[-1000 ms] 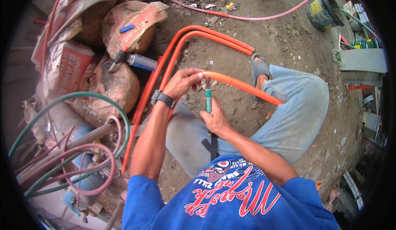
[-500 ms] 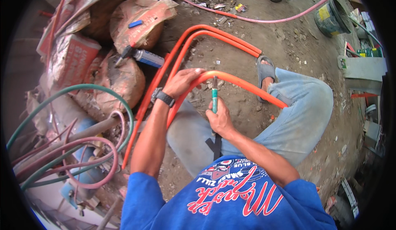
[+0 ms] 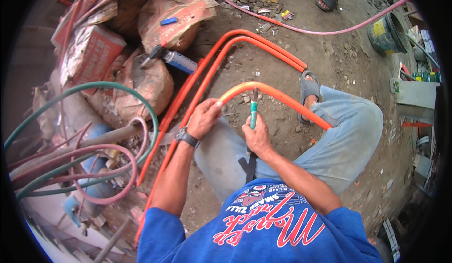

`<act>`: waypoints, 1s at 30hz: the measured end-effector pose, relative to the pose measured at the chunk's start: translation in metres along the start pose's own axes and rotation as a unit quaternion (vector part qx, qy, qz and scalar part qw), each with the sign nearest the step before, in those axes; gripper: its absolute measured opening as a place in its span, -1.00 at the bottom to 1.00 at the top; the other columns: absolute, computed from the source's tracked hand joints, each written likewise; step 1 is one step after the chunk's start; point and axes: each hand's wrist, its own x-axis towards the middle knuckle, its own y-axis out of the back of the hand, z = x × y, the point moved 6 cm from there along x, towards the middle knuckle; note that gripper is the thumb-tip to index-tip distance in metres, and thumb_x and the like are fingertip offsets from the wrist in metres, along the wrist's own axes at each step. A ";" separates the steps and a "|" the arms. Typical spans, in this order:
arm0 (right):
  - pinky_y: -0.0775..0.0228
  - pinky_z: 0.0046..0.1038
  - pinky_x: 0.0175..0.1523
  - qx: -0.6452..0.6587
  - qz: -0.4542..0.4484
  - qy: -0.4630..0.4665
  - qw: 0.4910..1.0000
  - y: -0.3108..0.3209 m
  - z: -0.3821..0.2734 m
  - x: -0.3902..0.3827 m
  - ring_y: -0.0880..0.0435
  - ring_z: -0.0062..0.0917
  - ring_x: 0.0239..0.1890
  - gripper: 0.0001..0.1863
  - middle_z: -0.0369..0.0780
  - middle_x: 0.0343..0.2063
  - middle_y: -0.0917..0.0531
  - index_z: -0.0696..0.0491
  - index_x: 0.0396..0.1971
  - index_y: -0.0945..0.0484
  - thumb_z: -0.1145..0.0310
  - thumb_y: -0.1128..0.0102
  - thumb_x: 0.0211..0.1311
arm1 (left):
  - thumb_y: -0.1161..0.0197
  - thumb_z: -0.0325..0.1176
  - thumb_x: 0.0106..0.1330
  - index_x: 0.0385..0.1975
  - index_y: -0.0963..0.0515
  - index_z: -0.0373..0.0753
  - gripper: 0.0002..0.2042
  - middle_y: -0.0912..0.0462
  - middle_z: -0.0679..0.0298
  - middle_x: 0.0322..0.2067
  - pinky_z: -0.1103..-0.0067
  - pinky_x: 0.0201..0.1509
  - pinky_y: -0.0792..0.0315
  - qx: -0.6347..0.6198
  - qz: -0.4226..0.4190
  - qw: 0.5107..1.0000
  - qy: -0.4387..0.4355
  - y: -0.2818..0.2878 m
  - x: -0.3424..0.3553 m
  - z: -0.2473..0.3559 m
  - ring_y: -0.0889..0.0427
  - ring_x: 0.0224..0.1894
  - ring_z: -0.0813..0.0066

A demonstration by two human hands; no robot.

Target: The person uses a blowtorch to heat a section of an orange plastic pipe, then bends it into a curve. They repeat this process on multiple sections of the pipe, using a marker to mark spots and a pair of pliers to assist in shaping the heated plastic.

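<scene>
A bent orange plastic pipe [image 3: 287, 102] arches in front of me, its right end against my right knee. My left hand [image 3: 203, 119] is closed round it just below the bend on the left. In my right fist [image 3: 258, 135] I hold a slim tool with a green handle [image 3: 254, 113], pointing away from me. Its dark metal tip reaches the underside of the pipe's arch; whether they touch I cannot tell. Beyond lie two more bent orange pipes [image 3: 263, 40] on the dirt, side by side. A blue-and-white canister with a torch head [image 3: 180, 61] rests by the sacks.
Dusty sacks [image 3: 96, 58] stand at the left, one with a blue lighter [image 3: 168, 21] on it. Green and pink hoses [image 3: 134, 95] coil beside metal piping. Far right are a dark bucket [image 3: 387, 36] and another person's sandalled foot [image 3: 327, 2]. A pink hose [image 3: 325, 31] crosses the ground.
My left hand has slid down the pipe toward me, uncovering more of the bend. The right hand keeps the tool under the arch. The whole view has shifted slightly.
</scene>
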 end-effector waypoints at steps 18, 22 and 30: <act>-0.45 -0.17 -0.10 -0.005 0.038 0.054 0.998 0.000 0.002 0.002 -0.59 -0.18 -0.29 -0.80 -0.08 -0.37 -0.54 0.15 -0.23 -0.45 0.46 -0.17 0.15 | -0.23 0.07 0.55 0.10 -0.59 -0.31 -0.51 -0.64 0.34 -0.29 0.62 -0.27 -0.45 0.133 -0.070 0.988 -0.037 -0.030 0.041 0.042 -0.56 -0.33 0.62; -0.44 -0.16 -0.09 -0.009 0.038 0.058 0.998 -0.002 0.001 0.003 -0.58 -0.17 -0.26 -0.81 -0.08 -0.34 -0.53 0.15 -0.24 -0.44 0.48 -0.15 0.15 | -0.26 0.11 0.52 0.14 -0.58 -0.28 -0.47 -0.65 0.36 -0.29 0.62 -0.29 -0.44 0.170 -0.103 0.980 -0.009 -0.038 0.052 0.054 -0.58 -0.32 0.62; -0.44 -0.18 -0.10 -0.002 0.042 0.060 0.997 -0.004 0.007 0.006 -0.57 -0.20 -0.28 -0.84 -0.09 -0.33 -0.52 0.15 -0.26 -0.44 0.49 -0.16 0.16 | -0.17 0.13 0.57 0.16 -0.54 -0.20 -0.51 -0.69 0.36 -0.31 0.64 -0.34 -0.46 0.148 -0.119 0.981 0.040 -0.010 0.038 0.028 -0.61 -0.38 0.64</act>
